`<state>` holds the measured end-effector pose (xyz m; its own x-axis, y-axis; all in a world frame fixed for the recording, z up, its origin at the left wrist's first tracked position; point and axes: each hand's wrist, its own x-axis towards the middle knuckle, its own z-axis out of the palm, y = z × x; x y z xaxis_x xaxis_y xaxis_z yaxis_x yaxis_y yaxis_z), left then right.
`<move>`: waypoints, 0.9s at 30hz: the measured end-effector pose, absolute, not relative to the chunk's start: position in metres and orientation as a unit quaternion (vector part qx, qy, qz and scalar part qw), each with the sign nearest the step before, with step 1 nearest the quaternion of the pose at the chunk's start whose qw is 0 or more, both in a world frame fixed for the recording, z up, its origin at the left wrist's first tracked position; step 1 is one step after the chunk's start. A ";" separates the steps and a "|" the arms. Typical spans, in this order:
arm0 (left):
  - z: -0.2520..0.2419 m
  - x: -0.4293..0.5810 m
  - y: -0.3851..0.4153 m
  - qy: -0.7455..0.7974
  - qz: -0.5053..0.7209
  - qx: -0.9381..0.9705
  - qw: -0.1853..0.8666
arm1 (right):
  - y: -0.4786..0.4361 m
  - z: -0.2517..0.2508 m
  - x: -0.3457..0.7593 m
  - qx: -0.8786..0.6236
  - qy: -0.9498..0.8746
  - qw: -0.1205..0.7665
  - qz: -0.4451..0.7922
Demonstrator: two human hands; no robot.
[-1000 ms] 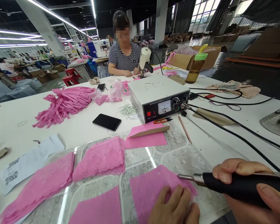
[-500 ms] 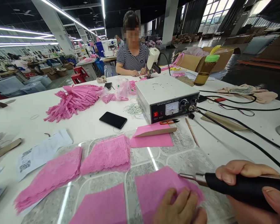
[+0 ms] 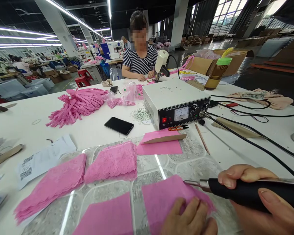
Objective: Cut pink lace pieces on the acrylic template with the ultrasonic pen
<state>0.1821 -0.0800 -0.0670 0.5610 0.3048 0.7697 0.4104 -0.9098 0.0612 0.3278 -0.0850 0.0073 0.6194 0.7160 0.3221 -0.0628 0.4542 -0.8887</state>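
Observation:
A black-handled ultrasonic handpiece (image 3: 245, 192) lies in my right hand (image 3: 264, 192), whose fingers and thumb are wrapped round the grip. Its slim metal tip (image 3: 192, 182) touches the upper right edge of a pink fabric piece (image 3: 159, 199). My left hand (image 3: 188, 217) presses that piece down with its fingers bent and a little apart, just below the tip. Left of it lies another flat pink fabric piece (image 3: 110, 215). Beyond these are a stack of pink lace pieces (image 3: 115, 161) and a stack of pink cut pieces (image 3: 54, 186).
The white power box (image 3: 176, 101) stands ahead, with black cables (image 3: 254, 140) running right. Orange thread snips (image 3: 177, 128) lie before it, near a phone (image 3: 119, 125) and a bundle of pink straps (image 3: 75, 104). Across the table sits a co-worker (image 3: 139, 60) beside a bottle (image 3: 217, 73).
The handpiece and my right hand have shifted slightly left, the tip moving up along the fabric's edge. My left hand stays in place.

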 end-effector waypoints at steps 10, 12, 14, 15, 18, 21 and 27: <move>-0.077 0.177 -0.082 -0.163 -0.358 -0.916 0.074 | -0.084 0.012 0.343 -0.446 -0.316 0.808 0.221; -0.070 0.177 -0.082 -0.166 -0.362 -0.915 0.065 | -0.087 0.012 0.347 -0.459 -0.281 0.815 0.214; -0.060 0.176 -0.081 -0.167 -0.383 -0.906 0.058 | -0.090 0.011 0.351 -0.463 -0.241 0.828 0.207; -0.055 0.176 -0.080 -0.164 -0.392 -0.904 0.057 | -0.090 0.011 0.352 -0.459 -0.226 0.835 0.203; -0.040 0.172 -0.074 -0.140 -0.347 -0.925 0.058 | -0.088 0.010 0.356 -0.461 -0.192 0.850 0.168; -0.030 0.169 -0.066 -0.121 -0.263 -0.955 0.067 | -0.085 0.011 0.360 -0.475 -0.154 0.859 0.117; -0.019 0.188 -0.058 -0.094 -0.122 -0.987 0.039 | -0.098 -0.003 0.376 -0.506 -0.123 0.849 0.087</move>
<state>0.1883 -0.0582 -0.0185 0.9528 0.1754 0.2477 0.1943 -0.9795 -0.0538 0.3759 -0.0984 -0.0032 0.9549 0.2715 0.1204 -0.0232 0.4725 -0.8810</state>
